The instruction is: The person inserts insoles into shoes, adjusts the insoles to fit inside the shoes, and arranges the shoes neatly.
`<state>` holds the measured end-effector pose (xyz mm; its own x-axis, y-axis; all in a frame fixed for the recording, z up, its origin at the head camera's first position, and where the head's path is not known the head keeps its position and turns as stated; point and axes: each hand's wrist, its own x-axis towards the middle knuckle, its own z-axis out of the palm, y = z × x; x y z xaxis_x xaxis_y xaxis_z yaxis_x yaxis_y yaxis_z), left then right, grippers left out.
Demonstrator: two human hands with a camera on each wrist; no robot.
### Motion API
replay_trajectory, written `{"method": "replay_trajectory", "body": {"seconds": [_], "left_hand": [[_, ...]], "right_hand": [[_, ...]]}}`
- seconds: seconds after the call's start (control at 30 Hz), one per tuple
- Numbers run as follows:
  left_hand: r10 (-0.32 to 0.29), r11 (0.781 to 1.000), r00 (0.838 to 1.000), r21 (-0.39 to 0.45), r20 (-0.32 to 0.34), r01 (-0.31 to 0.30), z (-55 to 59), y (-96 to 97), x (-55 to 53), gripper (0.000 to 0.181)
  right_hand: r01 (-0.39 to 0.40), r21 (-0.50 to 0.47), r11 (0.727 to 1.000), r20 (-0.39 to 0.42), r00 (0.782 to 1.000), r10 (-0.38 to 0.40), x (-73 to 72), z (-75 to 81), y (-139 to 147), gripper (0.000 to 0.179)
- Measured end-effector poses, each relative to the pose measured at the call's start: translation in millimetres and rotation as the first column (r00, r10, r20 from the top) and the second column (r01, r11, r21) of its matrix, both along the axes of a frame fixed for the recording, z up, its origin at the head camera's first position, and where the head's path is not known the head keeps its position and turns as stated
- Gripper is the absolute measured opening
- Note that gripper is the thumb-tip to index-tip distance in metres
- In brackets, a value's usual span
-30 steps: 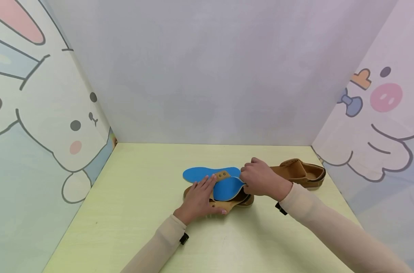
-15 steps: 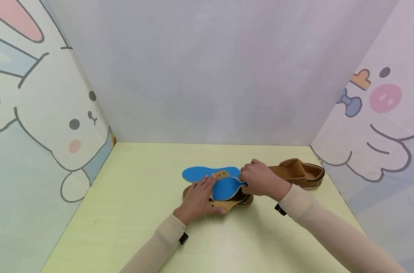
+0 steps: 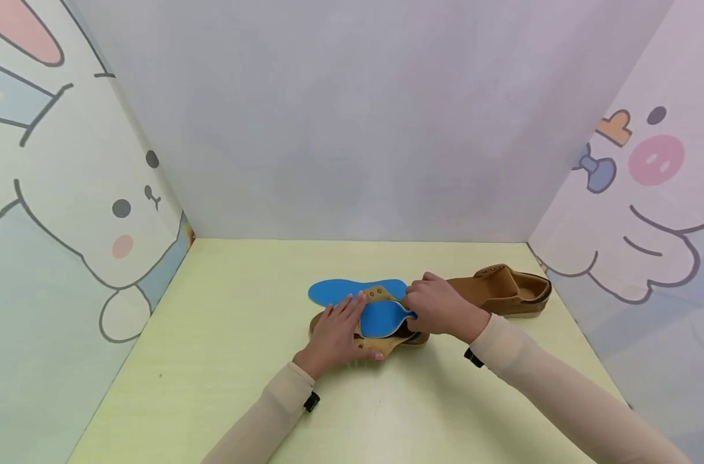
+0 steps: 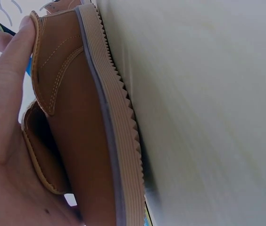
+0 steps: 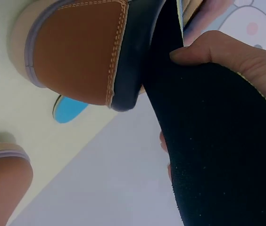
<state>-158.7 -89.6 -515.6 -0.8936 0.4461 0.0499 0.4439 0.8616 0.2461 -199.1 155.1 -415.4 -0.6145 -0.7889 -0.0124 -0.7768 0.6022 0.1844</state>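
Note:
A brown leather shoe (image 4: 81, 117) stands sole-down on the table. My left hand (image 3: 333, 336) holds it over the front part, fingers across the far side and thumb along the near side. A blue insole (image 3: 381, 318) is partly inside the shoe, its rear end raised and bent up out of the opening. That raised end is pinched by my right hand (image 3: 439, 306) above the heel. In the right wrist view the thumb (image 5: 199, 49) presses on the insole's dark underside (image 5: 218, 141). The insole's front end is hidden in the shoe.
A second blue insole (image 3: 333, 292) lies flat behind the shoe. Another brown shoe (image 3: 520, 298) stands at the right, partly behind my right hand. The pale yellow table (image 3: 242, 283) meets a plain back wall (image 3: 352, 129) and printed side walls.
Both hands keep their places on the shoe and the insole. The insole's raised end looks more narrowly curled at my right fingers than a second ago. The head view shifts slightly.

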Motion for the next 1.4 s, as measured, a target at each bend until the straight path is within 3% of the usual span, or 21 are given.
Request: {"method": "replay_trajectory", "body": {"seconds": [0.27, 0.6, 0.93, 1.23, 1.4], "left_hand": [[-0.004, 1.000, 1.000, 0.009, 0.009, 0.004, 2.6, 1.0, -0.3, 0.124], [-0.007, 0.999, 1.000, 0.034, 0.026, 0.006, 3.4, 0.8, 0.5, 0.124], [-0.004, 1.000, 1.000, 0.016, 0.009, 0.003, 2.1, -0.4, -0.2, 0.125], [-0.001, 1.000, 1.000, 0.019, 0.024, 0.001, 1.1, -1.1, -0.9, 0.124], [-0.001, 1.000, 1.000, 0.022, 0.022, 0.001, 0.9, -0.8, -0.9, 0.124]], "right_hand": [[-0.020, 0.001, 1.000, 0.025, 0.999, 0.020, -2.2, -7.7, -4.2, 0.035], [-0.041, 0.022, 0.999, 0.047, 0.998, 0.040, -4.5, -15.9, -23.3, 0.020], [-0.056, 0.020, 0.998, -0.021, 0.998, 0.057, -3.9, -25.9, -31.2, 0.016], [-0.119, -0.003, 0.993, -0.147, 0.982, 0.117, -4.8, -42.8, -37.2, 0.015], [-0.135, -0.037, 0.990, -0.146, 0.981, 0.128, -6.5, -47.2, -40.3, 0.013]]}}
